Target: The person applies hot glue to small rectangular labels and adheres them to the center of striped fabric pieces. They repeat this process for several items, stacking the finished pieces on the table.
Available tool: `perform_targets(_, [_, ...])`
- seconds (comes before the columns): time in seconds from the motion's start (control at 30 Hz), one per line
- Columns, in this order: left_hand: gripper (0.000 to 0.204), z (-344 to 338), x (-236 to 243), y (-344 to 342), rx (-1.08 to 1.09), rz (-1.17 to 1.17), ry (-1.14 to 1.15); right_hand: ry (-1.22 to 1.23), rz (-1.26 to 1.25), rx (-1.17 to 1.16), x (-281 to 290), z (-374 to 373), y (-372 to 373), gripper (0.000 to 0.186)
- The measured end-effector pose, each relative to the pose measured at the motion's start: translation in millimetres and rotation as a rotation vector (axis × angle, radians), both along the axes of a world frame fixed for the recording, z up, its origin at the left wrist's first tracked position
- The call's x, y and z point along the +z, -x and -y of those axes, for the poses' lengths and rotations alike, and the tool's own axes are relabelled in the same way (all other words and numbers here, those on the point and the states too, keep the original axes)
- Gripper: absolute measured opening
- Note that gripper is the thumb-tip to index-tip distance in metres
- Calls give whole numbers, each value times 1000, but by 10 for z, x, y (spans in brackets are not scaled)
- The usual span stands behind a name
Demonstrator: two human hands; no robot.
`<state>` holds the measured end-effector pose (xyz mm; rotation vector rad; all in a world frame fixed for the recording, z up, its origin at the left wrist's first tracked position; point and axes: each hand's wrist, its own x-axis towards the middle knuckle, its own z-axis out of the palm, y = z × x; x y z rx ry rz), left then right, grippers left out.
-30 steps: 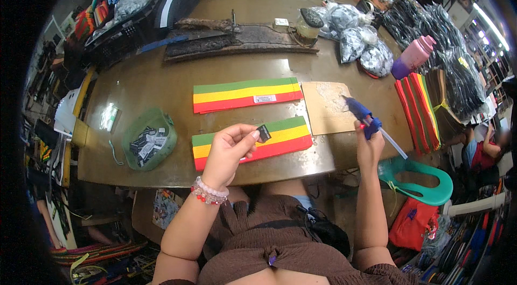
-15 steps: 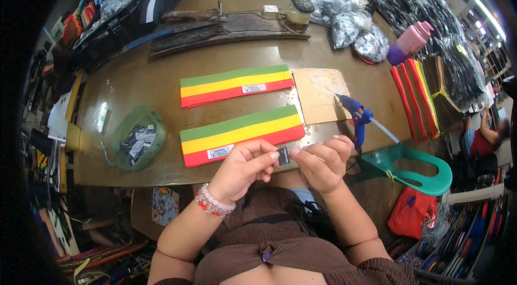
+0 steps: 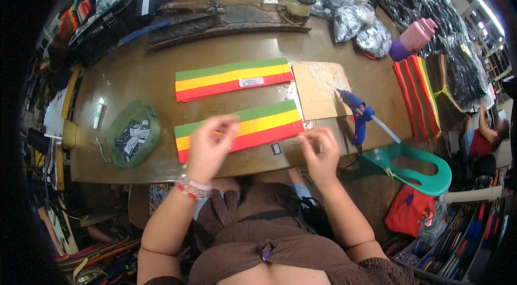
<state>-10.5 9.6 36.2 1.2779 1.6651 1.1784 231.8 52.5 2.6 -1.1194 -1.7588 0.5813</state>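
Two striped green, yellow and red fabric strips, upper (image 3: 231,76) and lower (image 3: 258,120), lie parallel on the table. My left hand (image 3: 214,142), blurred, is over the lower strip; its fingertips' grip is unclear. Beside that strip's right end is my right hand (image 3: 320,153), fingers loosely bent and apart, holding nothing visible. A small black label (image 3: 277,148) lies just below the strip. A blue glue gun (image 3: 360,115) with a clear stick rests by a cardboard piece (image 3: 315,96). A green tub (image 3: 123,129) at the left contains several labels.
At the right are a stack of striped strips (image 3: 417,96), a pink-purple bottle (image 3: 414,37), bagged goods (image 3: 350,21) and a green plastic seat (image 3: 428,174). A dark board (image 3: 231,26) crosses the back. Another person (image 3: 482,137) sits beyond the right side.
My right hand has let go of the glue gun. The black label has left my fingers for the table, and my left hand has moved up-left from it onto the lower strip.
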Motion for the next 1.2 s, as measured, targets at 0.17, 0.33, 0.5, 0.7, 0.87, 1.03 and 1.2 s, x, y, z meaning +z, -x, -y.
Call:
perform_targets(0.17, [18, 82, 193, 127, 26, -165, -237, 88, -106, -84, -160, -40, -193, 4])
perform_targets(0.33, [17, 146, -97, -320, -291, -567, -317, 96, -96, -36, -232, -22, -240, 7])
perform_targets(0.5, [14, 77, -192, -460, -380, -818, -489, -11, -17, -16, -215, -30, -219, 9])
perform_targets(0.7, [14, -24, -253, -538, -451, -1040, -561, -49, -23, -11, -225, -31, -163, 9])
perform_targets(0.87, [12, -98, -312, -567, -498, -1114, -623, -55, -2, -21, -262, -16, -206, 10])
perform_targets(1.03, [7, -108, -157, -464, -421, -650, -478, 43, -109, -33, -202, 13, -207, 10])
perform_targets(1.2, [7, 40, -21, -351, -67, 389, -126, -123, 12, 31, 81, 241, -85, 15])
